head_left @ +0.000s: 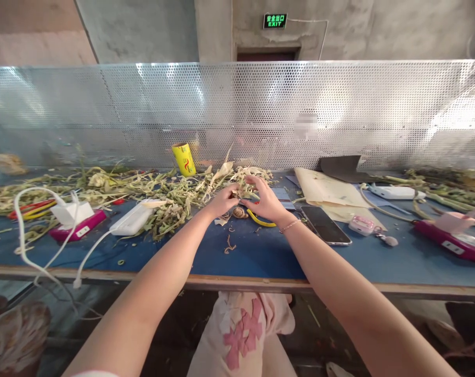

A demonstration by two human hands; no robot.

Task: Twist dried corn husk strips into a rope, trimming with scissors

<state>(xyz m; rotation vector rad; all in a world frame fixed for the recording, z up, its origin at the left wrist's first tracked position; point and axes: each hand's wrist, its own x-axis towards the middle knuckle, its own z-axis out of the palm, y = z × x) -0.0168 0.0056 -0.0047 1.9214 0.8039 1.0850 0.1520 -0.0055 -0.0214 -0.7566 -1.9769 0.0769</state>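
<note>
Both my hands reach over the blue table, close together at the edge of a heap of dry, pale-green plant leaves and stems (174, 201). The fingers of my left hand (222, 201) are bent together by the plant pieces; whatever sits between them is too small to make out. My right hand (266, 200) is just beside it, fingers curved and thumb held apart, with no object visible in it. Beneath the right hand lies a tool with a curved yellow handle (261, 220), partly hidden. A small round brown piece (239, 212) rests between the hands, near brown scraps (229, 245).
Right of my hands are a phone (326, 225), brown paper (331, 188) and a pink earphone case (362, 225). On the left are a white power bank (133, 217), cables and a magenta power strip (78, 226). A yellow tube (184, 159) stands before the perforated metal screen (143, 115).
</note>
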